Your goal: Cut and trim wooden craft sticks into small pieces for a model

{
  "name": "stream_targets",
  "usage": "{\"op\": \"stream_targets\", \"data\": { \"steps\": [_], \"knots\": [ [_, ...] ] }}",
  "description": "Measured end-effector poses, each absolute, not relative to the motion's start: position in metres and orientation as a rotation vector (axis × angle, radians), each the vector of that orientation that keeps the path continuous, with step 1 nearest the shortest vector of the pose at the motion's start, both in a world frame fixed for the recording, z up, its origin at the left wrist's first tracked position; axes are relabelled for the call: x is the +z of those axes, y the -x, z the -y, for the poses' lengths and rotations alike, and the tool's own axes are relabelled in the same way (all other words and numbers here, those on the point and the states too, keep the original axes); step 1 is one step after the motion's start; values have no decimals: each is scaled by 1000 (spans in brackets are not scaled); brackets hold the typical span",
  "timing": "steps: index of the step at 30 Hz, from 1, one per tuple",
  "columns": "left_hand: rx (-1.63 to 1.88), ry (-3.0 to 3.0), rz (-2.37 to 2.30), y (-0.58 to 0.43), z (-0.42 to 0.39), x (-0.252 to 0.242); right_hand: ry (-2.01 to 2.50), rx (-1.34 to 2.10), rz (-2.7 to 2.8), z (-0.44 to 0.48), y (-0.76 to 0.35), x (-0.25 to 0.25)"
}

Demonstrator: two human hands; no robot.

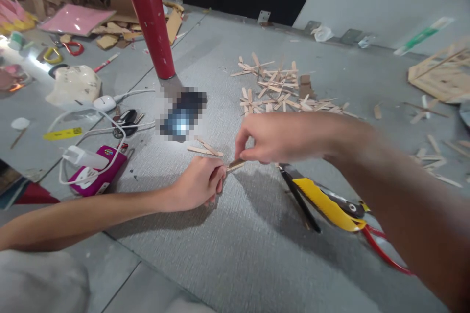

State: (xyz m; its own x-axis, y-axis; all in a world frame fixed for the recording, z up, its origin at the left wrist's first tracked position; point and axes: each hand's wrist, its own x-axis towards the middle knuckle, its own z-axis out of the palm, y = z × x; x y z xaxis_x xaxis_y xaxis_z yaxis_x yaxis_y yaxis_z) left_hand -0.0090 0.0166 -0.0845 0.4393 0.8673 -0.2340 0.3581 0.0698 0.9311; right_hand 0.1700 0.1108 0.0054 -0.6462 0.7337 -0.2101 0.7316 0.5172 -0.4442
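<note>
- At about ten o'clock in the view, scissors with yellow handles (pixel 53 55) and scissors with red handles (pixel 74 48) lie side by side on the grey surface (pixel 220 264).
- At nine o'clock sits a magenta power adapter (pixel 117 162) with a white charger plug (pixel 85 157) in it; a car key (pixel 127 120) lies just beyond, at the adapter's one o'clock.
- Between ten and eleven o'clock stands a red bottle (pixel 153 34) with a metal collar.
- Toward ten o'clock, nearer the middle, is a dark pixelated object (pixel 191 103) with a bright patch, too blurred to name.
- Between seven and eight o'clock, the left hand (pixel 200 183) is curled closed, thumb and forefinger gripping the end of a slim wooden stick (pixel 237 167). Loose craft sticks (pixel 205 150) lie just past its knuckles.
- Just below the centre, that gripped stick spans the gap between both hands, a brown strip (pixel 236 162) against it.
- At three o'clock, the right hand (pixel 270 138) pinches the brown strip between thumb and forefinger.
- Between one and two o'clock spreads a heap of craft sticks (pixel 273 84).
- At four o'clock lies a yellow-handled cutter (pixel 325 205), beside a black pen-like tool (pixel 303 205).
- Between two and three o'clock, far right, sits a wooden framework (pixel 438 76).
</note>
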Motion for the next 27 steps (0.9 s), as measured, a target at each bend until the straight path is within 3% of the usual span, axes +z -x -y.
{"op": "stream_targets", "data": {
  "steps": [3,10,18,21,27],
  "knots": [
    [547,-1516,-1115,10,-17,-86,1526,1144,3072,-134,-146,19],
    [540,-1436,-1127,10,-16,-86,1494,1160,2953,-119,-165,25],
    [560,-1392,-1121,8,-16,-86,1291,388,2307,13,-204,-55],
    [556,-1392,-1111,8,-17,-87,1187,125,2333,43,-203,-88],
    [525,-1416,-1098,9,-19,-82,1190,19,2420,46,-206,-102]
  ]
}}
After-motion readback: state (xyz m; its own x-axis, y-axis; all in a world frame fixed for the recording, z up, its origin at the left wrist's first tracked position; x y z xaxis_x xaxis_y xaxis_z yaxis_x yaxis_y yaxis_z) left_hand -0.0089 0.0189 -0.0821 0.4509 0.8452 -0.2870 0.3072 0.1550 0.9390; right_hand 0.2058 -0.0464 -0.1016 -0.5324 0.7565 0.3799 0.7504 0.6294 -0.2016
